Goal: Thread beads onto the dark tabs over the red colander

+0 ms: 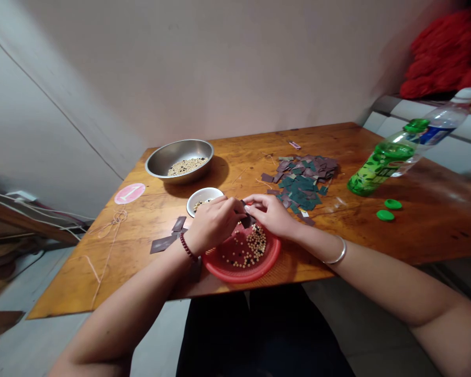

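Note:
Over a red plastic basket (241,277) my two hands meet, fingertips almost touching. My left hand (220,220), a dark red bead bracelet on its wrist, is closed in a pinch. My right hand (272,214), with a silver bangle further up the arm, also pinches at the same spot. Between them shows a small dark rectangular piece (248,221), like sandpaper; anything else in the fingers is hidden. Pale and black beads (255,246) lie in the basket. Behind my left hand stands a white bowl (204,195) with more beads, partly covered by that hand.
A steel bowl (157,165) of beads stands at the back left. Dark and green pieces (302,183) are heaped to the right; a few dark pieces (165,244) lie left. Further right are a green bottle (380,167), a clear bottle (443,125) and green caps (385,215). String (105,262) trails leftward.

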Available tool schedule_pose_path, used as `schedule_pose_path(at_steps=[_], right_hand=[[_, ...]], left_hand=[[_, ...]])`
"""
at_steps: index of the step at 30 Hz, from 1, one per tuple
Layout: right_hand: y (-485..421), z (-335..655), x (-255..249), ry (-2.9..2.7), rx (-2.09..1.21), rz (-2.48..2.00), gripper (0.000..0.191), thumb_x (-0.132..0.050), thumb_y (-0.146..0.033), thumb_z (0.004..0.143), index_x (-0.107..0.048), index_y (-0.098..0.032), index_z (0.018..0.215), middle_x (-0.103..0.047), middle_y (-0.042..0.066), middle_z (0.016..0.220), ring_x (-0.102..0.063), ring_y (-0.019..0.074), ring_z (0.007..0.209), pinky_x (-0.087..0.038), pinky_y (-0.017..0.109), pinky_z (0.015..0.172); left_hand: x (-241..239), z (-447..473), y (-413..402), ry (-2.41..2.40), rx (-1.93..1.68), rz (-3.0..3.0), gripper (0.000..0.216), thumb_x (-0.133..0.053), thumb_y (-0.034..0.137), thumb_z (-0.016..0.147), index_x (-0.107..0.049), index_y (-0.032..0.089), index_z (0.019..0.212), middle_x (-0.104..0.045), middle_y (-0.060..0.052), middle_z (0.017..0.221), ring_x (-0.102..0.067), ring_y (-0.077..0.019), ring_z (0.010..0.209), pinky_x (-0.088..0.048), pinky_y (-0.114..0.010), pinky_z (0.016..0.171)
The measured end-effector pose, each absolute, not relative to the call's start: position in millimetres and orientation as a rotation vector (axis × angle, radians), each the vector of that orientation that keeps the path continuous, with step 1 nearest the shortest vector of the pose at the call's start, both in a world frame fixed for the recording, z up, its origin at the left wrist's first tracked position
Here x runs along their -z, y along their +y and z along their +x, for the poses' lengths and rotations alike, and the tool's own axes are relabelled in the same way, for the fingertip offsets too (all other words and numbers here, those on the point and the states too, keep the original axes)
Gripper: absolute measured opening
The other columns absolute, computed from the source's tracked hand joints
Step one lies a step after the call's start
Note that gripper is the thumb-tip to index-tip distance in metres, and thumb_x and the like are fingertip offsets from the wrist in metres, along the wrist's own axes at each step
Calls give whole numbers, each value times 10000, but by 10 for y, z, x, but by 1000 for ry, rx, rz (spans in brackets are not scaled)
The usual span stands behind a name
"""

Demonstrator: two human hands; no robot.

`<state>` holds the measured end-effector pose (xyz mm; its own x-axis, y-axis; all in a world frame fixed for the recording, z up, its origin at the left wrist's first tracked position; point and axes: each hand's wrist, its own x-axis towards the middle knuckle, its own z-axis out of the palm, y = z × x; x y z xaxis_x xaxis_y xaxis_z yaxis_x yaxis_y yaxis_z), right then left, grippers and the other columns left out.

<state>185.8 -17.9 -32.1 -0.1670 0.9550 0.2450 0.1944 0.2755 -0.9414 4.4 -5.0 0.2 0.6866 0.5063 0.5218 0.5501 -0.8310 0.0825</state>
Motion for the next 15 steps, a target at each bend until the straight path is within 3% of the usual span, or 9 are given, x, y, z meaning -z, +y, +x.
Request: schedule_pose_path(at_steps=[15], right_hand=[[-177, 1870, 333, -1590, -1014, -1095, 233, -547, -191, 805, -650, -123, 1002, -711, 97, 941, -671, 165, 798, -534, 292, 735]], left_hand=[[-8, 49, -55, -918, 781, -2840, 142, -543, 318, 867, -540, 187, 922, -627, -22, 830, -562, -143, 756, -411, -261, 659]])
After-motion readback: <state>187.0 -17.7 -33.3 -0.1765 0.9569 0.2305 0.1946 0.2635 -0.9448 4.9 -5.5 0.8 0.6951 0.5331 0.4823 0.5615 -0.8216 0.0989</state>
